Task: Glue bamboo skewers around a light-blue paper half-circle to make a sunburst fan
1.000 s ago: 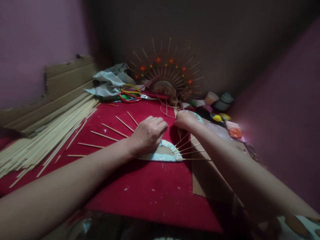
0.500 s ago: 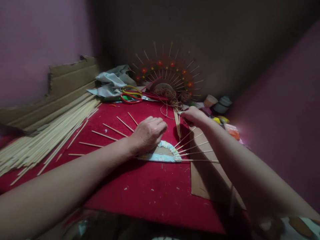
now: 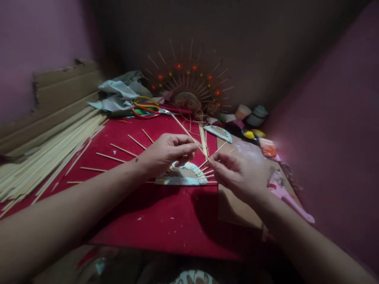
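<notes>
A thin wooden stick [image 3: 186, 131] slants between my two hands above the table. My left hand [image 3: 173, 152] pinches it partway along, thumb and fingertips closed on it. Its near end is in the fingertips of my right hand [image 3: 232, 169]. Below them lies a half-moon piece edged in pale blue cloth [image 3: 180, 181], with several sticks fanning out from its curved rim. My left hand and wrist hide part of that piece and some of its sticks. A small bundle of sticks [image 3: 203, 138] rests just behind my fingers.
A large pile of sticks [image 3: 65, 148] covers the left, beside cardboard [image 3: 68, 85]. Scissors [image 3: 146, 111], grey cloth [image 3: 121, 90] and a flower-decorated fan [image 3: 186, 73] are behind. Rightward are another half-moon piece [image 3: 220, 133], a cardboard sheet [image 3: 237, 207] and a pink glue gun [image 3: 288, 197].
My right hand has come back from near the stick bundle toward me. A single stick is now held between both hands. My left hand has lifted off the half-moon piece; the view has shifted slightly.
</notes>
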Available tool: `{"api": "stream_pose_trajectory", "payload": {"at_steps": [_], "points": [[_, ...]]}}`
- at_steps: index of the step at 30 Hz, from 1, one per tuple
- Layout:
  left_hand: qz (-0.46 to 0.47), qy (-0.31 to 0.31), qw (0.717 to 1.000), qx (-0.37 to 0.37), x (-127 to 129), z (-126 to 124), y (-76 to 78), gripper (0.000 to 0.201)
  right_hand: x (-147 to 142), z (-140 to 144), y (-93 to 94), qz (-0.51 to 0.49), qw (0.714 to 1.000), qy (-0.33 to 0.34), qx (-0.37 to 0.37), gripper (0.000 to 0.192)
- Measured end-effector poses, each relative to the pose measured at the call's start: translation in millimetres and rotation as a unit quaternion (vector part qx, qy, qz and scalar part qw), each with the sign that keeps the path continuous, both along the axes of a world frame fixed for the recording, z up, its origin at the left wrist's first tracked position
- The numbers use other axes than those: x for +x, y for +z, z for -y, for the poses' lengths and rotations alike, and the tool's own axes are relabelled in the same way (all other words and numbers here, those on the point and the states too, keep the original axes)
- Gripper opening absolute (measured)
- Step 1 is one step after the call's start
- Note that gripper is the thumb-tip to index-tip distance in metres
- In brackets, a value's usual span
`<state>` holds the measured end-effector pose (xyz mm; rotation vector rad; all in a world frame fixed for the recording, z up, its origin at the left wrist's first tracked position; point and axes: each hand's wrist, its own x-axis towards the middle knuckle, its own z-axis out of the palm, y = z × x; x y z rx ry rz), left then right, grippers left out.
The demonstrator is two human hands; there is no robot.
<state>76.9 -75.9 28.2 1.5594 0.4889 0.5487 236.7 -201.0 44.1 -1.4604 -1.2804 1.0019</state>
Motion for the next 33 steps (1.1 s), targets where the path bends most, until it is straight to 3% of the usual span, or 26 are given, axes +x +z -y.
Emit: {"api": "stream_pose_trajectory", "payload": {"at_steps": [3, 8, 12, 15, 17, 19, 21, 23, 25, 27, 30, 32, 33], "points": [[0.020, 0.021, 0.999, -0.016, -0.8, -0.2, 1.5, 0.019, -2.0, 4.6, -4.3, 0.033, 0.998, 0.045, -0.012, 0.022], [0.061, 0.071, 0.995, 0.041, 1.1, -13.6, -8.5, 0.020, 13.2, 8.9, -12.1, 0.062, 0.994, 0.071, -0.063, 0.019], [0.006, 0.071, 0.996, 0.057, 0.3, -14.7, -8.5, 0.028, 14.8, 12.3, -22.0, 0.076, 0.993, 0.057, -0.067, 0.020], [-0.058, 0.110, 0.977, 0.171, -1.6, -9.1, -5.8, 0.035, 10.8, 14.6, -24.5, 0.113, 0.991, 0.034, -0.059, 0.026], [-0.057, 0.181, 0.932, 0.307, -2.5, -6.0, -6.8, 0.035, 9.5, 15.8, -23.8, 0.122, 0.991, 0.015, -0.051, 0.028], [-0.012, 0.216, 0.873, 0.438, -2.8, -5.3, -10.5, 0.022, 10.1, 16.8, -22.9, 0.117, 0.992, 0.001, -0.041, 0.029], [0.026, 0.173, 0.813, 0.556, -2.5, -7.0, -14.9, 0.008, 11.0, 17.7, -22.9, 0.116, 0.993, 0.008, -0.033, 0.028], [0.041, 0.121, 0.740, 0.661, -2.5, -9.6, -17.6, 0.011, 11.3, 19.0, -23.0, 0.126, 0.991, 0.027, -0.027, 0.026], [0.031, 0.117, 0.670, 0.732, -3.7, -11.8, -16.8, 0.013, 11.4, 22.0, -21.4, 0.123, 0.991, 0.043, -0.020, 0.025], [0.015, 0.131, 0.639, 0.758, -6.6, -13.9, -13.0, 0.013, 14.0, 29.1, -16.5, 0.095, 0.994, 0.045, -0.007, 0.026], [-0.005, 0.106, 0.660, 0.744, -12.8, -20.6, -6.1, 0.018, 28.6, 52.3, -4.3, 0.084, 0.995, -0.044, 0.034, 0.025], [-0.023, 0.088, 0.695, 0.713, -17.0, -28.0, -3.6, 0.025, 46.9, 75.4, 1.0, 0.157, 0.969, -0.185, 0.053, 0.025], [-0.028, 0.084, 0.711, 0.698, -18.9, -32.2, -3.0, 0.026, 57.8, 87.8, 1.1, 0.216, 0.942, -0.251, 0.046, 0.028]]}}
